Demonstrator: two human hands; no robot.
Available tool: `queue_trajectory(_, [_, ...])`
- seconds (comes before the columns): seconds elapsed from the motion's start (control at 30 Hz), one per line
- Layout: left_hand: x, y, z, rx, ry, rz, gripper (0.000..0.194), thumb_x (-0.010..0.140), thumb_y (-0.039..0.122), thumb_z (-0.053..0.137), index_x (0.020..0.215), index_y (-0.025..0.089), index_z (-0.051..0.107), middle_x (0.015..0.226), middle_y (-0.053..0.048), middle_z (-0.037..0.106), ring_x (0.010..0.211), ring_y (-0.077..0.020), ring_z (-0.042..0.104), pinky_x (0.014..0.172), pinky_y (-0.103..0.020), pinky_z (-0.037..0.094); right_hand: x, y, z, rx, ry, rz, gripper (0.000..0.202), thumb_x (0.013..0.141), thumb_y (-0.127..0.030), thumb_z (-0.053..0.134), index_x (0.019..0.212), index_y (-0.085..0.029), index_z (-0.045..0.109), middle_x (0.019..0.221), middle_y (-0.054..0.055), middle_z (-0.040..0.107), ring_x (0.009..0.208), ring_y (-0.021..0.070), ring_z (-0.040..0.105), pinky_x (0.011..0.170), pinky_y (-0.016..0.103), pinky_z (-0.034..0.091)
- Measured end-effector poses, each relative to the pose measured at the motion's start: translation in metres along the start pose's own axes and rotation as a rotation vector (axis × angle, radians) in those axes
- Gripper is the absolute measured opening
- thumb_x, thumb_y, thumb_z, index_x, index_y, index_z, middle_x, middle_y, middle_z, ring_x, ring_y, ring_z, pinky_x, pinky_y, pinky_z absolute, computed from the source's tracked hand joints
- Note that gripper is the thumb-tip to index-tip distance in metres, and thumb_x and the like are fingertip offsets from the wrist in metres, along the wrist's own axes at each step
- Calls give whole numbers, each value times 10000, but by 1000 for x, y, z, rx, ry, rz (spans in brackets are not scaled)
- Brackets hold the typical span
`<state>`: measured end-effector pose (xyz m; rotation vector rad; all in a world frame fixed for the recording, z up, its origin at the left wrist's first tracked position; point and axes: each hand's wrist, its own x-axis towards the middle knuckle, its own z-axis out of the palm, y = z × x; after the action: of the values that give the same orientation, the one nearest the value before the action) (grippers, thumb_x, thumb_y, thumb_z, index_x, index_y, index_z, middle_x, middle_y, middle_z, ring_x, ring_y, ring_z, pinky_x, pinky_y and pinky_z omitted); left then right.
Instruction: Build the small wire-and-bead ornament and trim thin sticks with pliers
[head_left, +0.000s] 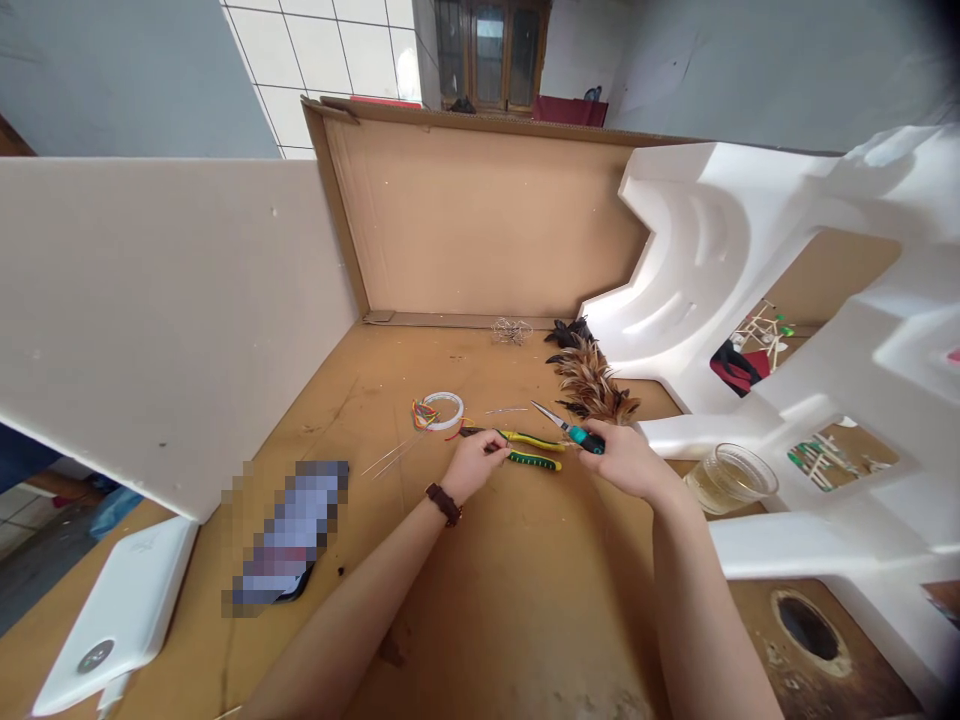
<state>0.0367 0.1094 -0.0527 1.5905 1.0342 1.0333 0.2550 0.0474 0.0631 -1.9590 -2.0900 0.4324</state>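
Observation:
My left hand (474,468), a dark band on its wrist, is closed in a pinch over the table; whatever is between the fingertips is too small to make out. Right beside it lie pliers (534,460) with yellow, green and black handles, their jaws partly behind my fingers. My right hand (621,458) is closed around a tool (581,437) with a teal-and-black handle and a slim, tapering metal tip pointing up and left. Beyond my left hand lie a white ring-shaped roll (444,410) and a bundle of coloured thread (424,413). Thin wires (390,458) lie left of it.
Brown feathers (589,378) and tangled wire (512,330) lie farther back. White foam (682,250) stands at right, near a glass of liquid (730,480). At left are a blurred phone (292,530), a white power bank (124,610) and a white panel (150,300). Cardboard (495,220) closes the back.

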Motion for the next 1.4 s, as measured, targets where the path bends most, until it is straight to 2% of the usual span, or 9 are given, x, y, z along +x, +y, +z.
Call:
queue_trajectory(0.37, [1,-22,0,55,-38,48,150,700,251,583,663,148,480,678,-1,559,612,-102,515,602,-226,417,0,0,1,18,27,6,275,717,-366,523,950,-243,600,780,35,634,727,198,558,641,263,350])
queue_trajectory(0.5, [1,-19,0,-54,-41,3,196,680,273,614,653,146,467,664,8,552,589,-89,521,590,-225,433,4,1,5,108,51,1,224,702,-366,537,858,-224,613,724,22,614,680,182,538,624,262,351])
queue_trajectory(0.57, [0,-9,0,-206,-77,-71,259,646,301,653,652,146,446,681,11,558,597,-87,538,597,-236,459,6,-1,8,288,49,-35,225,697,-365,546,837,-201,607,704,17,596,644,166,520,593,255,355])
queue_trajectory(0.67, [-6,15,3,-398,-205,-139,329,600,323,702,679,145,437,739,5,583,647,-97,573,637,-266,492,7,-10,12,754,-51,-150,281,720,-350,534,924,-161,578,667,15,560,596,148,505,557,256,373])
queue_trajectory(0.73, [-11,31,6,-424,-288,-145,329,597,324,709,678,138,451,750,-6,593,650,-100,579,631,-263,491,5,-19,11,1031,-129,-205,321,741,-333,520,1006,-153,545,699,24,555,588,144,511,547,263,389])
queue_trajectory(0.8, [-16,43,9,-418,-334,-139,313,603,325,706,675,130,472,753,-14,599,648,-101,578,626,-259,485,1,-26,9,1148,-154,-212,338,743,-304,529,1051,-165,526,751,31,557,589,138,514,542,263,392])
queue_trajectory(0.9, [-21,51,14,-403,-371,-128,291,604,321,707,678,123,508,743,-12,596,610,-93,568,616,-258,475,-2,-31,7,1119,-173,-201,328,726,-250,549,1043,-168,541,722,16,550,562,122,496,537,255,379])
queue_trajectory(1.2, [-23,51,17,-300,-463,-14,250,674,350,649,756,115,626,739,-42,604,619,-113,553,627,-270,469,0,-33,14,1107,-208,-259,227,720,-228,553,928,-144,585,699,8,546,572,110,491,564,249,377])
queue_trajectory(1.4, [-16,34,13,-183,-271,8,194,688,302,630,751,124,584,711,-24,588,640,-111,540,639,-255,447,-4,-31,5,1165,-80,-225,309,742,-273,558,1033,-171,557,746,17,544,604,126,504,574,265,393])
